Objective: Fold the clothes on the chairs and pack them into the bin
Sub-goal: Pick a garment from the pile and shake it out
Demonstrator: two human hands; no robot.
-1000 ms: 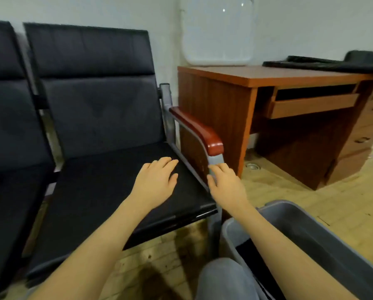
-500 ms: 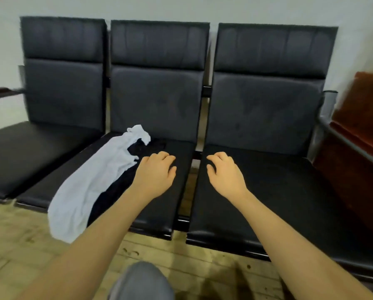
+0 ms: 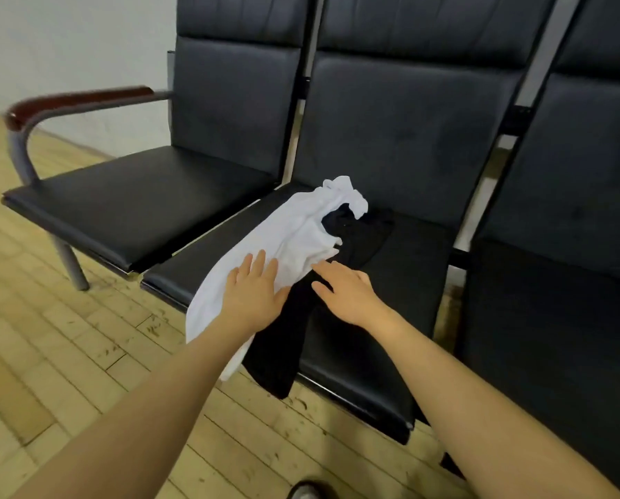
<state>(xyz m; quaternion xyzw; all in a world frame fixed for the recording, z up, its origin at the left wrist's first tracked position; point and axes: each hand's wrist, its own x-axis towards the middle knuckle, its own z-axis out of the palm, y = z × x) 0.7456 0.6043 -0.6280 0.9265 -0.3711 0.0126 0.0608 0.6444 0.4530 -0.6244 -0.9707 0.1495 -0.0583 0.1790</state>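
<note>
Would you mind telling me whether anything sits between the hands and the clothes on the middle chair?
Nothing visible does. The left hand lies open over the white garment, and the right hand reaches with straight fingers over the black garment beside it. The bin is out of view, so that path cannot be judged.

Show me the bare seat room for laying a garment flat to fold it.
The left seat, between the wooden armrest and the middle seat, is bare. So is the visible part of the right seat. The middle seat's left and front are crowded: white garment, black garment, and both hands, left and right.
</note>
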